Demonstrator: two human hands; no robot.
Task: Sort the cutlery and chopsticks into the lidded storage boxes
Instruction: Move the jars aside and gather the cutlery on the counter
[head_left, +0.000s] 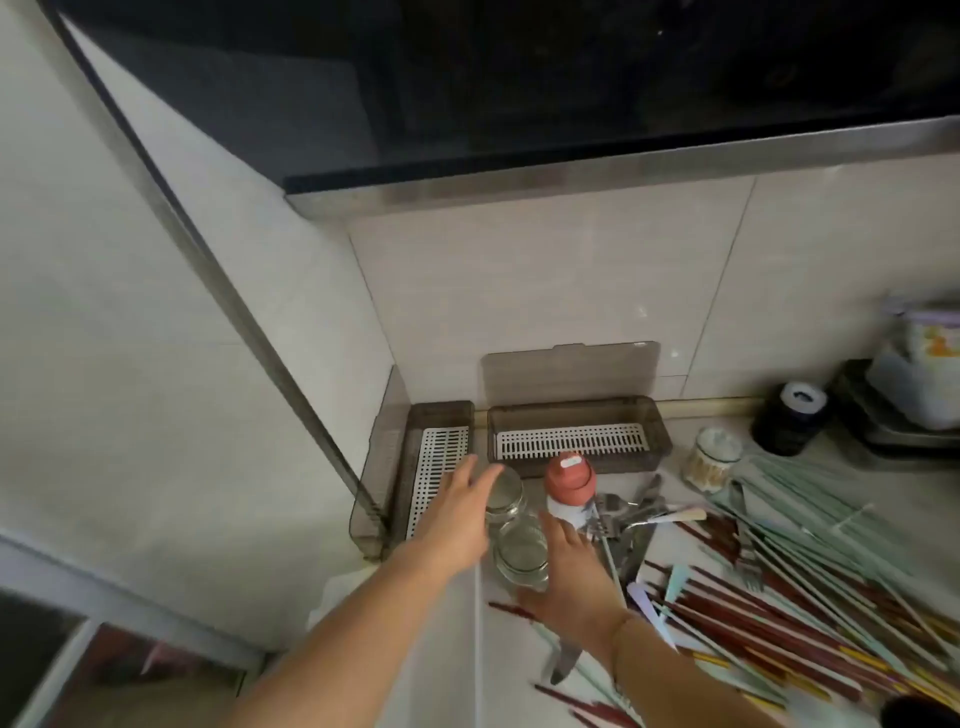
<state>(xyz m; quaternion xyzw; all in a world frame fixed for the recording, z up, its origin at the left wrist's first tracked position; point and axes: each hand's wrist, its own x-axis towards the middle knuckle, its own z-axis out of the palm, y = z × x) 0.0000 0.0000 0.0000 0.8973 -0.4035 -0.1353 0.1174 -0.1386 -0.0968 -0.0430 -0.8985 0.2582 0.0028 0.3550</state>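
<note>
Two smoky lidded storage boxes stand open in the counter corner: the left box runs front to back, the back box lies along the wall with its lid raised. Both hold white slotted trays. Red and pale green chopsticks lie scattered at the right, with forks and knives heaped in the middle. My left hand reaches forward with straight fingers beside a glass jar. My right hand is spread by a nearer glass jar, holding nothing.
A red-capped bottle stands in front of the back box. A jar of toothpicks, a dark round container and a scale with a bag sit at the back right. A dark cabinet overhangs above.
</note>
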